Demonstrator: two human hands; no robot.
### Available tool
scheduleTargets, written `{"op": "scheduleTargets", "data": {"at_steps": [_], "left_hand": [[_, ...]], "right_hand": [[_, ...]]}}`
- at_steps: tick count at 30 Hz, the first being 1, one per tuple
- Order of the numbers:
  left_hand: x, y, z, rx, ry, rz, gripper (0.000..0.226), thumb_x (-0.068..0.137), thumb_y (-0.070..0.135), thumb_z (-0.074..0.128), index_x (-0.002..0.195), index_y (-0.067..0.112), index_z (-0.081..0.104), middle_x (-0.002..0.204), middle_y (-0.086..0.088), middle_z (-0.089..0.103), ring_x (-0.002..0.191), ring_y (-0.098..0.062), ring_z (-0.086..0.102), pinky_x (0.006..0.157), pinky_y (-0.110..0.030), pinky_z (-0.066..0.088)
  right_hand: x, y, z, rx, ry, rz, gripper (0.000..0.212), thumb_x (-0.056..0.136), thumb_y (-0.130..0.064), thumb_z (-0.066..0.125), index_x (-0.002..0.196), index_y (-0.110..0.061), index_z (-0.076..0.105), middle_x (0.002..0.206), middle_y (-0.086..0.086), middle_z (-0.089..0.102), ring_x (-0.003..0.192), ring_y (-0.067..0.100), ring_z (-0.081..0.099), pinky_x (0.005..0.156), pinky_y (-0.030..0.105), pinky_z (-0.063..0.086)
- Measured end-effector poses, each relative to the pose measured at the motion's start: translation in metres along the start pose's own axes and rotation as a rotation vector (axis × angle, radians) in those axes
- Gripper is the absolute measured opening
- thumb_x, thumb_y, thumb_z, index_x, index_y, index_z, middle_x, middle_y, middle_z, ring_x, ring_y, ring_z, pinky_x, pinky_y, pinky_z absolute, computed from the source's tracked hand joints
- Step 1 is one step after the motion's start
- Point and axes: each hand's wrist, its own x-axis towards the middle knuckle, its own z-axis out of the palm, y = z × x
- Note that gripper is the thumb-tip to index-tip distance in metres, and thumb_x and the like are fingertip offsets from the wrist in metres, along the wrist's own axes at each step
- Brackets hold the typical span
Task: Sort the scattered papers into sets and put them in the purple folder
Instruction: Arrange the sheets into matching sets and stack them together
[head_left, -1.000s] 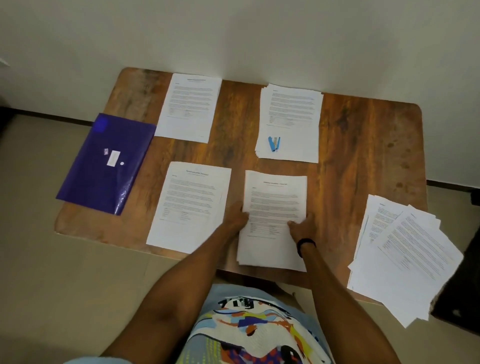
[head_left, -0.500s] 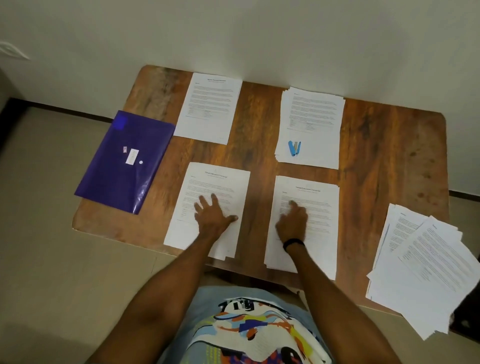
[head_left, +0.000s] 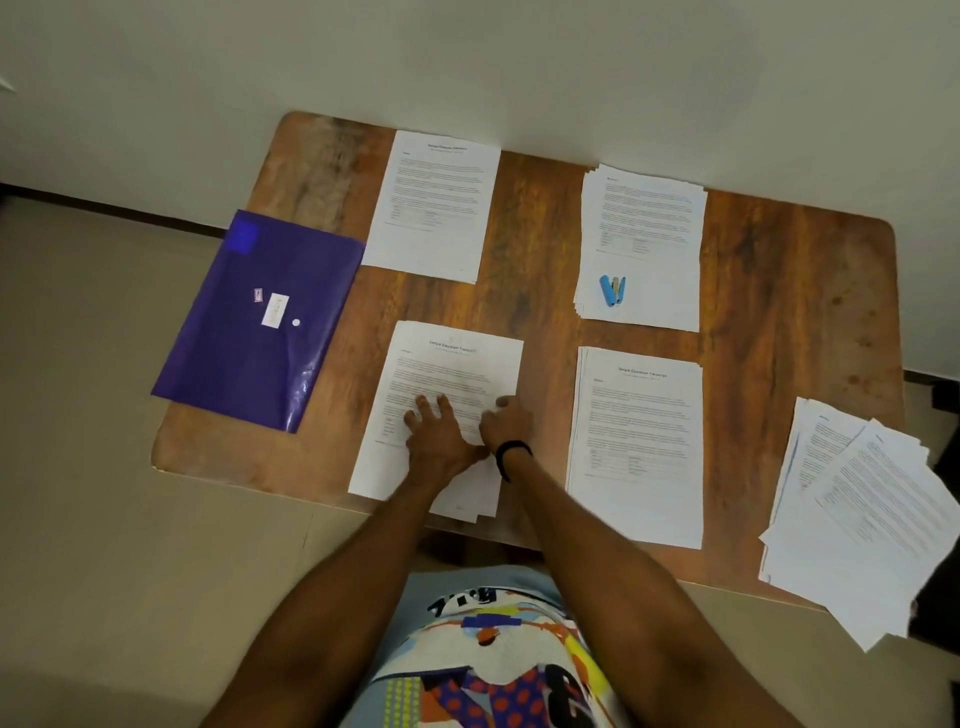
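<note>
Nearest the body, both hands down on one paper set (head_left: 452, 374) at the table's (head_left: 779, 291) near edge — white printed sheets, slightly fanned at the bottom corner, overhanging the wooden lip. Left hand (head_left: 439, 434) flat with fingers (head_left: 422, 402) spread on the lower half of the top page; right hand (head_left: 509, 423), black band at the wrist, pressed beside it at the set's right margin, fingers curled loosely, gripping nothing that shows. To the right, apart across a bare strip of wood, a second squared set (head_left: 639, 447), also reaching past the near edge. Further right, a loose scattered pile (head_left: 862, 514) splayed over the table's corner, partly off it. Left of the hands, the purple folder (head_left: 260, 322) lying flat and closed, one corner hanging over the left edge, small white label on its face. Beyond, toward the wall, two more sets: one (head_left: 434, 208) just beside the folder's far corner, another (head_left: 644, 244) with a blue stapler (head_left: 613, 290) resting on it — open wood between all four.
</note>
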Motion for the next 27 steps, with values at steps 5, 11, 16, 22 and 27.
{"op": "scheduleTargets", "data": {"at_steps": [5,11,16,22,27], "left_hand": [[0.004,-0.011,-0.006,-0.002,-0.008,0.08,0.12,0.072,0.082,0.058,0.159,0.017,0.007,0.165,-0.016,0.005,0.151,-0.04,0.004,0.12,-0.056,0.008],[0.002,-0.034,-0.007,-0.576,0.103,0.137,0.075,0.078,0.065,0.066,0.138,0.024,0.046,0.136,0.001,0.059,0.121,-0.02,0.057,0.109,-0.052,0.044],[-0.021,-0.042,-0.02,-0.801,0.132,0.136,0.032,0.091,0.025,0.071,0.118,0.027,0.055,0.116,0.01,0.062,0.094,-0.007,0.059,0.083,-0.017,0.05],[-0.022,-0.044,-0.03,-0.869,0.075,0.07,0.028,0.094,0.029,0.067,0.119,0.021,0.058,0.114,0.006,0.066,0.093,-0.013,0.062,0.08,-0.022,0.052],[-0.022,-0.048,-0.031,-0.929,0.102,-0.04,0.026,0.1,0.031,0.056,0.12,0.016,0.059,0.115,-0.003,0.068,0.1,-0.022,0.066,0.096,-0.049,0.055]], "right_hand": [[-0.007,-0.013,0.009,0.244,-0.143,0.024,0.03,0.091,-0.043,0.068,0.108,-0.018,0.07,0.112,0.002,0.071,0.109,0.025,0.066,0.096,0.041,0.055],[-0.009,-0.014,-0.005,0.478,-0.366,-0.01,0.075,0.095,-0.071,0.033,0.113,-0.008,0.068,0.104,0.008,0.076,0.102,0.03,0.071,0.094,0.042,0.054],[0.01,-0.004,-0.005,-0.343,0.036,-0.371,0.048,0.092,-0.03,0.068,0.134,-0.016,0.049,0.133,0.007,0.059,0.124,0.029,0.056,0.104,0.042,0.048],[0.016,0.011,-0.003,-0.669,-0.01,-0.389,0.099,0.092,-0.031,0.07,0.159,-0.012,-0.001,0.168,0.007,0.004,0.155,0.026,0.001,0.125,0.043,0.003],[0.012,0.015,0.014,-0.478,-0.017,-0.393,0.063,0.091,-0.025,0.068,0.144,-0.022,0.034,0.143,0.006,0.048,0.131,0.031,0.05,0.109,0.047,0.046]]}}
